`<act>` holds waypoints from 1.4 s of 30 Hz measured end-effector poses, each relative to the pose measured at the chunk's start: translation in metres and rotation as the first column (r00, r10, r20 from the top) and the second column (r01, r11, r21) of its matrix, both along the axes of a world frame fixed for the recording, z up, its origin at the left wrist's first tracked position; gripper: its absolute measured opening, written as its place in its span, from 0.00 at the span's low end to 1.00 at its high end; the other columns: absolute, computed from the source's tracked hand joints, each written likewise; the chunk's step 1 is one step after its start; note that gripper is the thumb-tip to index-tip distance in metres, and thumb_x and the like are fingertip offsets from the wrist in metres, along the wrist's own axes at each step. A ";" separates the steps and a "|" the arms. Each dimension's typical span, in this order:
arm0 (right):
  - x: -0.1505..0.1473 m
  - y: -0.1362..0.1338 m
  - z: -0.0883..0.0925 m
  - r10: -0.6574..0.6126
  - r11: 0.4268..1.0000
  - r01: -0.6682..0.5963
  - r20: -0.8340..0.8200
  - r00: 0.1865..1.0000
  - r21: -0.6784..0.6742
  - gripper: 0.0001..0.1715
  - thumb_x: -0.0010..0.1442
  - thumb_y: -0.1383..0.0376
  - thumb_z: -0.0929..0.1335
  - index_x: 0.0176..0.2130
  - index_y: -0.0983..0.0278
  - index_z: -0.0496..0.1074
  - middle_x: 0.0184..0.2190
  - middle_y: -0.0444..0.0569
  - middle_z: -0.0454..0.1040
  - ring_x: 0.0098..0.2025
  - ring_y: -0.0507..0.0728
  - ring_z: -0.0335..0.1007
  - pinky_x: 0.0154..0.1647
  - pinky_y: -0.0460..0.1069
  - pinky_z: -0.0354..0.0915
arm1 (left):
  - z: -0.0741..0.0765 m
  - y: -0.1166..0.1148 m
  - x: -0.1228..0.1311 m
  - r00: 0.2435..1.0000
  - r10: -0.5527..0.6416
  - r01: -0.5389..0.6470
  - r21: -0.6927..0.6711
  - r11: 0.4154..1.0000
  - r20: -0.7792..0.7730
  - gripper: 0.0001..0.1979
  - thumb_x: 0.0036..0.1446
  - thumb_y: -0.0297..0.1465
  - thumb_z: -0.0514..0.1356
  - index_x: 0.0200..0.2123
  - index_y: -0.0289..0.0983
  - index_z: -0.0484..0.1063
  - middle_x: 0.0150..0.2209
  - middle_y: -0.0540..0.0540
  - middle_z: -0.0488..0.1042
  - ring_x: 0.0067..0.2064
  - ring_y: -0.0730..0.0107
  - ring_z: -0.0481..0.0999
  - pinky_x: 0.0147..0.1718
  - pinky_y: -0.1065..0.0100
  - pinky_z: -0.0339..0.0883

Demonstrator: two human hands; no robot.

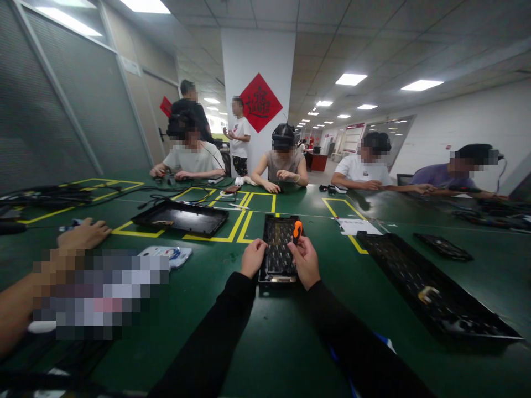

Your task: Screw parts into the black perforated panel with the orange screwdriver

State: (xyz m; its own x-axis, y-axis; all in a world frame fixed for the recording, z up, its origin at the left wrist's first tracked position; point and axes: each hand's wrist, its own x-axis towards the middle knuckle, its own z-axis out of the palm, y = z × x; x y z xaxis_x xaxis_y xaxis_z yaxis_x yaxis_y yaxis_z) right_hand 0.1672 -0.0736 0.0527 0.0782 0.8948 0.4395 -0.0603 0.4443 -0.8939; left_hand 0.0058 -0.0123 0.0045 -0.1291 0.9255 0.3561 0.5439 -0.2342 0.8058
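A black rectangular plastic housing [263, 276] lies on the green table in front of me, with dark rows of small parts [279, 243] inside it. My left hand [253, 258] is closed on the housing's left edge, the fingertips at its rim. In my right hand [306, 261], at the right edge, is a screwdriver with an orange and black handle [297, 230]. Its handle points up and its shaft is hard to make out beside my fingers. Near the housing's lower end sits a pale metallic strip [281, 280].
A long black housing [440, 293] with parts inside lies to the right, near a smaller dark panel [443, 246]. Left of centre is a black tray [180, 217]. A co-worker's hand [85, 234] rests at left, near a phone [178, 256]. Several people sit opposite.
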 end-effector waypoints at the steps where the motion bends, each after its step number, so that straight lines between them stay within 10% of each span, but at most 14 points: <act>1: 0.001 0.000 0.000 -0.005 1.000 0.005 0.018 1.000 -0.003 0.16 0.53 0.58 0.65 0.41 0.64 0.65 0.27 0.43 0.68 0.19 0.46 0.56 0.17 0.42 0.53 | 0.000 0.000 0.000 1.000 -0.001 0.001 0.001 1.000 -0.003 0.11 0.52 0.33 0.50 0.26 0.38 0.70 0.29 0.49 0.72 0.33 0.71 0.69 0.35 0.71 0.59; 19: -0.002 0.002 -0.001 -0.011 1.000 0.012 -0.066 0.998 0.015 0.22 0.52 0.61 0.67 0.46 0.62 0.60 0.37 0.47 0.69 0.22 0.46 0.60 0.16 0.41 0.54 | 0.002 -0.002 0.000 1.000 -0.006 0.006 0.006 1.000 0.005 0.10 0.52 0.33 0.50 0.27 0.37 0.69 0.29 0.49 0.72 0.33 0.71 0.69 0.34 0.71 0.59; 25: 0.001 0.001 -0.001 0.011 1.000 -0.011 0.016 1.000 -0.017 0.15 0.53 0.60 0.66 0.40 0.63 0.64 0.21 0.40 0.64 0.17 0.46 0.54 0.16 0.42 0.52 | 0.002 -0.002 0.001 1.000 -0.009 0.008 0.013 1.000 0.010 0.10 0.52 0.33 0.50 0.26 0.38 0.69 0.28 0.49 0.72 0.33 0.71 0.69 0.34 0.71 0.59; 42: -0.001 0.004 -0.002 -0.008 1.000 0.010 -0.087 0.996 0.023 0.20 0.50 0.62 0.68 0.43 0.62 0.62 0.37 0.47 0.70 0.28 0.49 0.66 0.22 0.42 0.60 | -0.001 0.000 0.000 1.000 -0.007 0.007 0.007 1.000 0.006 0.11 0.52 0.34 0.50 0.26 0.38 0.69 0.29 0.50 0.72 0.32 0.71 0.68 0.34 0.71 0.59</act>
